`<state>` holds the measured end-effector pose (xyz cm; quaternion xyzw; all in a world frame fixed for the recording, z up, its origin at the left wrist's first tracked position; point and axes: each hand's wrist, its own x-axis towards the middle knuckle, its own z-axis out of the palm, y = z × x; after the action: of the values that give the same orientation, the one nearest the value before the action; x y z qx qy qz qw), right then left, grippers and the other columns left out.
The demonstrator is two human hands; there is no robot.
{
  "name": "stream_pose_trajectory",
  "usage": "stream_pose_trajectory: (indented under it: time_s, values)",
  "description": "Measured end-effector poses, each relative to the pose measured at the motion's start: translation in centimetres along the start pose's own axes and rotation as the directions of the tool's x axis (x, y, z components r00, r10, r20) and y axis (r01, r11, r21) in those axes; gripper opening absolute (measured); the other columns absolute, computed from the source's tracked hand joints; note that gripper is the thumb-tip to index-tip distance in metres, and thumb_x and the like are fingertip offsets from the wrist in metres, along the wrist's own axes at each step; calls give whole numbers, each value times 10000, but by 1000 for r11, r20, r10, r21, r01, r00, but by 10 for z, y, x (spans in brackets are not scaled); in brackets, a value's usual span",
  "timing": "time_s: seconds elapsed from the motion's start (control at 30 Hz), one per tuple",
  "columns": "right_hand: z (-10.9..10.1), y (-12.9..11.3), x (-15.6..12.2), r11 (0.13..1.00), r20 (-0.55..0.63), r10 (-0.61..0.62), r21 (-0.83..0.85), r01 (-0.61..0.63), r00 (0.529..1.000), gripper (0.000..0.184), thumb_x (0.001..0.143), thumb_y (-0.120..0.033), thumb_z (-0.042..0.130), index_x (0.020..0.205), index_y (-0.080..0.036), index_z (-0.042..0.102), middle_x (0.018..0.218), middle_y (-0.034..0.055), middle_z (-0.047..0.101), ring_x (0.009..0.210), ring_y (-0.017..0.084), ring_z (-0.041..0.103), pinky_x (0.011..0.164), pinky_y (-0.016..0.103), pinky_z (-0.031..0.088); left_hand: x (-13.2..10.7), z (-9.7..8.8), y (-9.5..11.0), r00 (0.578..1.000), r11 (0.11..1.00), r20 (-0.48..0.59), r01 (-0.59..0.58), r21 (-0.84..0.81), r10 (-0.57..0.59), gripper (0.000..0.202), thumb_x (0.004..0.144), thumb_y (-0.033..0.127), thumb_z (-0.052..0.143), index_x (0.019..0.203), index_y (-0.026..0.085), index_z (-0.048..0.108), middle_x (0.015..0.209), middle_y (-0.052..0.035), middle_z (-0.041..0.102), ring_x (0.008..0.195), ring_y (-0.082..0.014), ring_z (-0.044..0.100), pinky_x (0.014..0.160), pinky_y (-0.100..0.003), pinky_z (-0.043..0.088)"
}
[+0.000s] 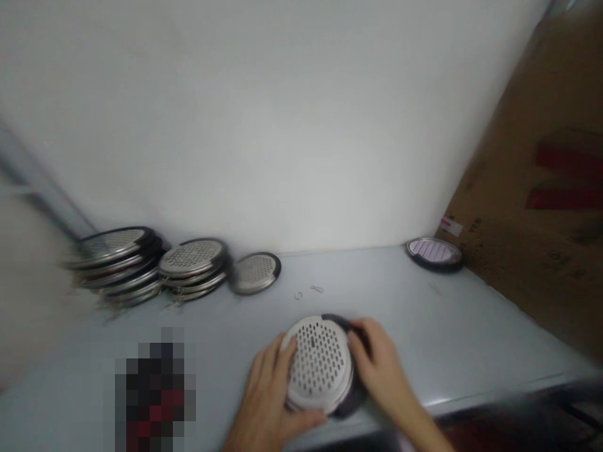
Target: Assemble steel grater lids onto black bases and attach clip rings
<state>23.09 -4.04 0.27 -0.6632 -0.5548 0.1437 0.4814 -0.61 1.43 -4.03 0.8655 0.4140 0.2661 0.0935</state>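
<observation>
At the table's front edge, a round metal case (316, 364) with a perforated silver lid and a black part on its right side sits between my hands. My left hand (271, 389) grips it from the left, fingers along the rim and thumb across the front. On the other side, my right hand (377, 358) closes on the black edge near the top right. Just beyond the case lie a small metal ring (298, 295) and a thin looped metal piece (317, 289). The underside of the case is hidden.
Similar round cases stand in a tall stack (117, 263) and a shorter stack (195, 267) at the back left. A single case (257, 273) leans beside them. Another round piece (434, 252) lies back right, near a cardboard box (527, 220). A pale wall (301, 125) bounds the grey table (377, 295).
</observation>
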Motion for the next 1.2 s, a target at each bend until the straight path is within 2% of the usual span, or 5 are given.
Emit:
stream_pose_trajectory:
  time_s: [0.33,0.73,0.87,1.07,1.2]
  values:
    - [-1,-1,3,1000,32,-18,-25,19,999,280,1003,-271,403,1042,-179,664,949,81,720,900,232,673,836,363,498,11,20,31,996,997,-55,62,-34,-64,1279,296,800,870,1367,158,592,1312,-230,561,1145,-458,550,990,-620,466]
    - [-1,3,6,993,-25,56,107,-53,998,290,956,-291,463,1027,-197,728,1001,90,762,944,247,703,883,381,538,15,22,32,993,993,71,-84,-79,90,1479,393,714,920,1608,227,231,1657,-268,193,1453,-543,288,1109,-690,358]
    - [-4,4,10,974,8,115,195,-115,993,327,955,-344,469,1013,-185,749,1032,109,766,1000,275,697,949,435,523,19,15,36,988,983,143,-26,-183,53,1415,379,533,990,1584,249,306,1658,-242,232,1487,-532,234,1145,-722,296]
    - [-18,-11,12,912,45,110,394,-119,993,386,1006,-468,454,1134,-226,726,1139,88,712,1145,256,643,1070,432,468,36,-16,36,974,713,223,185,-676,-41,1245,608,886,689,1568,185,319,1538,-241,455,1429,-431,432,1165,-585,365]
    - [-24,-27,2,922,18,44,385,-48,999,351,1008,-469,483,1245,-279,660,1251,72,633,1248,233,583,1080,373,474,49,-56,39,932,597,358,321,-735,-62,1228,599,1016,468,1520,206,404,1476,-224,547,1378,-416,507,1093,-540,454]
